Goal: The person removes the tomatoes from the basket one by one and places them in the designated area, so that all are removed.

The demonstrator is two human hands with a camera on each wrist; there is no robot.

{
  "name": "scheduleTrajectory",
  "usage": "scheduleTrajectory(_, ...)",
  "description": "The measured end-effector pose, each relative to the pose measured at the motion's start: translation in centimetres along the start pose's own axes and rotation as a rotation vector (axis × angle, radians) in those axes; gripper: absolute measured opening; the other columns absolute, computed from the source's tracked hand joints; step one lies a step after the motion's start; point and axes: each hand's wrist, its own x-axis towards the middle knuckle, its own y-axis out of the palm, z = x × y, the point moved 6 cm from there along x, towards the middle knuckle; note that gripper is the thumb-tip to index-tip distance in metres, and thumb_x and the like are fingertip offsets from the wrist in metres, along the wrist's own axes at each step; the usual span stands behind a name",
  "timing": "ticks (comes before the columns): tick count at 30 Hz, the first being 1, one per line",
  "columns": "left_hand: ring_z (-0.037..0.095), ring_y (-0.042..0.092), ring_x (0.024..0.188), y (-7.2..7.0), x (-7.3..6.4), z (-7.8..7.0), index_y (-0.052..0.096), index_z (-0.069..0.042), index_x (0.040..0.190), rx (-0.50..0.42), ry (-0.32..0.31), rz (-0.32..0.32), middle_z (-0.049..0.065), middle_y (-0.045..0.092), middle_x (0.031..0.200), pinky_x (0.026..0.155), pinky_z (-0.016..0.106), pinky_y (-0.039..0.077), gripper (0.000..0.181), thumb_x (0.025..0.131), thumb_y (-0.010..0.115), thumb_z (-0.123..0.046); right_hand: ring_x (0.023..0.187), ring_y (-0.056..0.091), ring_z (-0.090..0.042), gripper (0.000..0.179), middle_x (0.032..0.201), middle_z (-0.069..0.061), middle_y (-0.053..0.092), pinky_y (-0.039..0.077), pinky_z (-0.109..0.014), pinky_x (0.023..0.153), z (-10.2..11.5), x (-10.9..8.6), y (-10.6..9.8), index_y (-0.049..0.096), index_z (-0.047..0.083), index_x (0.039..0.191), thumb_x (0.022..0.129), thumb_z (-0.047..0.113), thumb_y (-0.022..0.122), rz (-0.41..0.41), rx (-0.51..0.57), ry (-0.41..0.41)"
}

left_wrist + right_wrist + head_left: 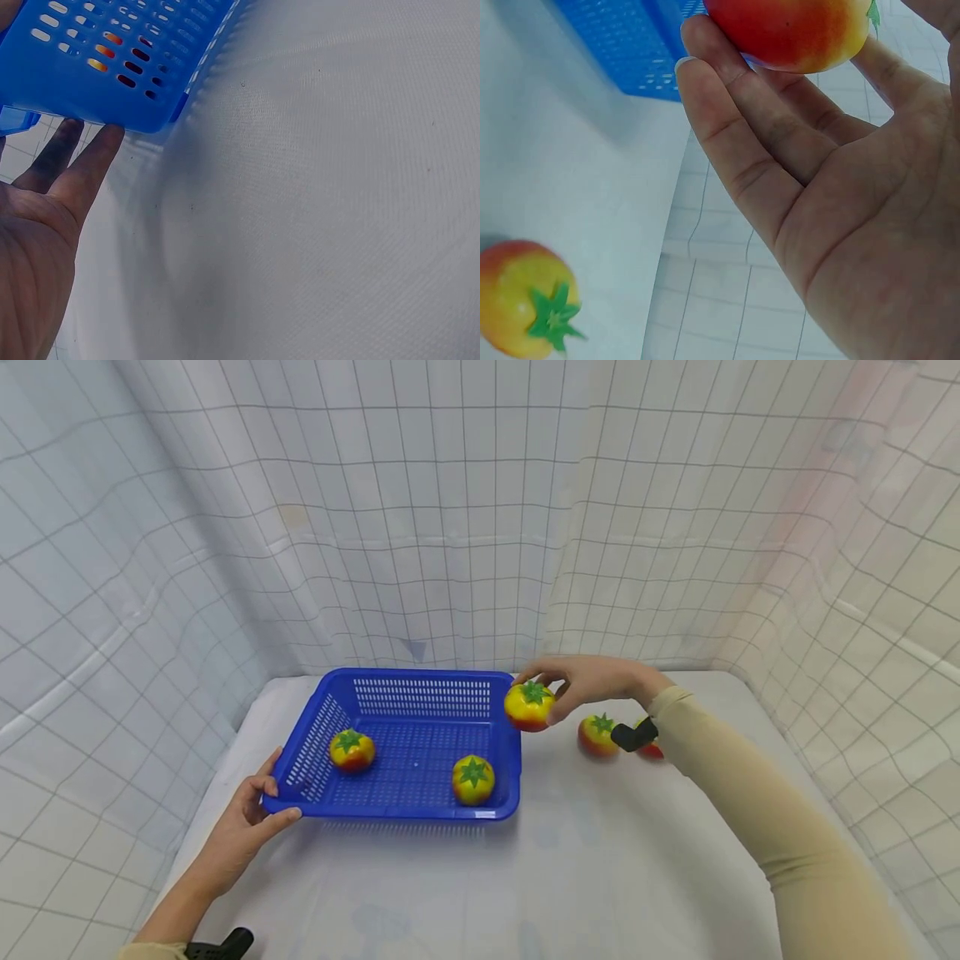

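In the head view my right hand (596,679) grips a yellow-and-red toy tomato (528,707) with a green star-shaped top. The hand holds it at the right rim of a blue plastic basket (420,814). From the right wrist view, the held tomato (795,34) sits between the thumb and fingers, above the palm. At the basket's front left corner, my left hand (238,828) holds the rim, thumb along the front and fingers at the side. Inside the basket lie one tomato (352,751) at the left and another tomato (473,780) at the front right.
Right of the basket, a tomato (597,736) rests on the white tabletop (600,860). Another red one (651,750) is partly hidden by the right wrist's black strap. White gridded sheeting (465,527) stands behind the table and on both sides.
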Motion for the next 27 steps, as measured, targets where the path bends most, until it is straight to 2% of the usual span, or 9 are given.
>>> scheduleTrajectory(6,0.063,0.01,0.144,0.0,0.0,-0.2,0.036,-0.011,0.117,0.006,0.002,0.0,-0.003,0.0,0.173,0.09,0.011,0.048,0.034,0.1,0.065,-0.005,0.137,0.042,-0.029,0.071,0.151,-0.002,0.044,0.043,-0.056,0.107,-1.9,-1.9,-0.3,0.051,0.041,0.143,0.08,0.032,0.084,-0.021,0.0,0.065)
scheduleTrajectory(15,0.063,0.009,0.144,0.1,-0.1,-0.3,0.036,-0.012,0.117,0.01,-0.011,0.003,-0.004,-0.001,0.173,0.089,0.011,0.048,0.033,0.101,0.064,-0.007,0.136,0.043,-0.031,0.069,0.148,0.0,0.045,0.037,-0.061,0.108,-5.1,-4.4,-0.4,0.052,0.049,0.139,0.079,0.038,0.085,-0.051,-0.017,0.149)
scheduleTrajectory(20,0.063,0.007,0.144,0.2,-0.1,-0.3,0.036,-0.013,0.117,-0.006,-0.014,0.008,-0.004,-0.002,0.173,0.089,0.011,0.048,0.033,0.101,0.064,-0.006,0.137,0.041,-0.028,0.067,0.147,0.003,0.048,0.033,-0.06,0.111,-6.9,-5.4,-0.2,0.051,0.051,0.139,0.081,0.036,0.082,-0.061,-0.016,0.169)
scheduleTrajectory(27,0.064,0.008,0.144,0.2,-0.1,-0.3,0.035,-0.011,0.118,-0.002,-0.007,0.008,-0.003,-0.003,0.173,0.089,0.011,0.048,0.033,0.101,0.064,-0.005,0.137,0.042,-0.027,0.066,0.147,0.0,0.048,0.034,-0.059,0.11,-8.5,-6.6,0.5,0.054,0.05,0.138,0.081,0.033,0.082,-0.074,0.01,0.186)
